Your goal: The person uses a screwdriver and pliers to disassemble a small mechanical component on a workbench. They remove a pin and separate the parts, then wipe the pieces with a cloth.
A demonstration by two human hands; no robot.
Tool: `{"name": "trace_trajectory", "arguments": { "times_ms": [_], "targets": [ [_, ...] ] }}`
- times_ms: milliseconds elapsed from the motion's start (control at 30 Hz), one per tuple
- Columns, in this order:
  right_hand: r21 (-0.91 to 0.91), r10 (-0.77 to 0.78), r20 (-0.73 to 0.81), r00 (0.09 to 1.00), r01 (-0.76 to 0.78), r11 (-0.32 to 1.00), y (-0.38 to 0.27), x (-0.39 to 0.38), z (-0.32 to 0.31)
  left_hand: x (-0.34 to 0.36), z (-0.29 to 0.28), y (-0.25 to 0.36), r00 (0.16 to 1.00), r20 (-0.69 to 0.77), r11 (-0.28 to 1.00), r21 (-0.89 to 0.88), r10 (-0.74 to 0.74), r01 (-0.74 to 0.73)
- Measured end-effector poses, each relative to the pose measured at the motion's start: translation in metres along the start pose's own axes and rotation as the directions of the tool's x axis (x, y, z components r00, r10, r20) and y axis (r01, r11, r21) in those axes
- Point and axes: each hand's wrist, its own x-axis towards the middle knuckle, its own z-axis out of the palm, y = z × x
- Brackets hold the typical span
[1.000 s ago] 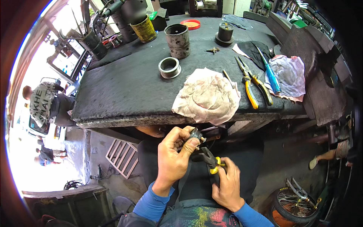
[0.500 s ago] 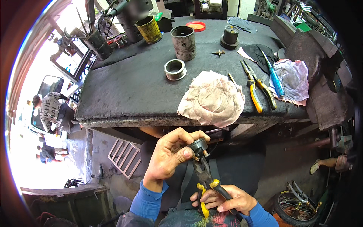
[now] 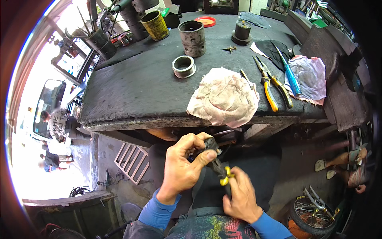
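Observation:
In front of the bench edge, my left hand (image 3: 181, 169) is closed around a small black round part (image 3: 210, 144), thumb and fingers pinching its sides. My right hand (image 3: 243, 195) is wrapped round the handles of yellow-and-black pliers (image 3: 218, 168). Their jaws reach up to the part, beside my left thumb; what they bite on is hidden. On the bench just beyond lies a crumpled pale cloth (image 3: 225, 97). To its right rest long-nose pliers (image 3: 266, 79) with yellow-and-black handles and a blue-handled screwdriver (image 3: 293, 81).
A worn metal cylinder (image 3: 192, 40), a metal ring (image 3: 184, 67) and a small brass-tipped fitting (image 3: 229, 49) stand or lie on the dark bench (image 3: 131, 87). Farther back are a yellow can (image 3: 156, 27) and a red lid (image 3: 206, 21). A wheel (image 3: 311, 213) lies at lower right.
The pliers have turned, their handles swinging up and to the right with my right hand. My left hand has tilted the black part. A person at far right has shifted.

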Motion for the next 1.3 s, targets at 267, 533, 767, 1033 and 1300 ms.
{"name": "trace_trajectory", "arguments": {
  "times_ms": [267,533,767,1033,1300],
  "targets": [
    [0.144,0.121,0.039,0.992,-0.126,0.982,0.009,-0.011,0.001,0.006,0.002,-0.005,0.999,-0.054,0.997,-0.08,-0.006,0.002],
    [0.754,-0.155,0.654,0.741,-0.656,0.043,0.021,-0.01,-0.027,0.015,-0.02,-0.001,0.977,0.213,0.946,-0.312,-0.022,0.089],
    [0.714,-0.277,0.655,0.703,-0.696,-0.078,0.019,0.003,-0.032,0.013,-0.025,-0.002,0.959,0.283,0.939,-0.331,0.006,0.092],
    [0.784,-0.157,0.62,0.769,-0.616,0.078,0.013,-0.005,-0.025,0.011,-0.014,0.001,0.974,0.216,0.934,-0.332,-0.065,0.136],
    [-0.399,0.01,-0.14,0.99,-0.066,0.915,0.005,0.009,0.013,0.005,0.016,-0.01,0.988,-0.154,1.0,0.002,-0.008,0.008]
  ]
}}
